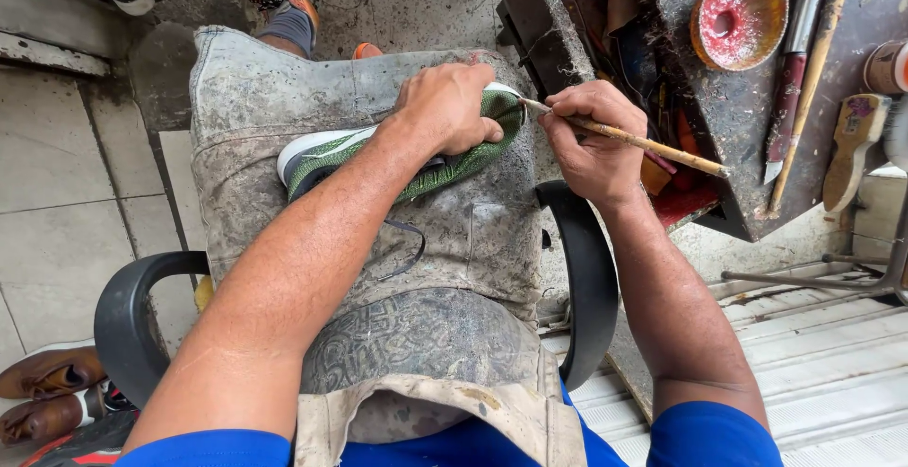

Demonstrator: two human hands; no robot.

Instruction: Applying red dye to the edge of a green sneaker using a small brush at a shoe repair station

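Note:
A green knitted sneaker with a white sole (326, 157) lies on its side across my lap, on a stained grey apron (284, 88). My left hand (449, 107) presses down on the shoe's toe end and holds it. My right hand (594, 140) grips a thin wooden-handled brush (653, 145) like a pen. Its tip touches the toe edge of the sneaker, next to my left fingers. A dark lace hangs from the shoe onto the apron.
A dirty workbench (738, 117) at the right carries a red-stained round bowl (739, 16), long-handled tools (799, 60) and a wooden brush (856, 140). Black chair armrests (586, 278) flank my lap. Brown shoes (47, 391) lie on the tiled floor at the lower left; more shoes sit at the top.

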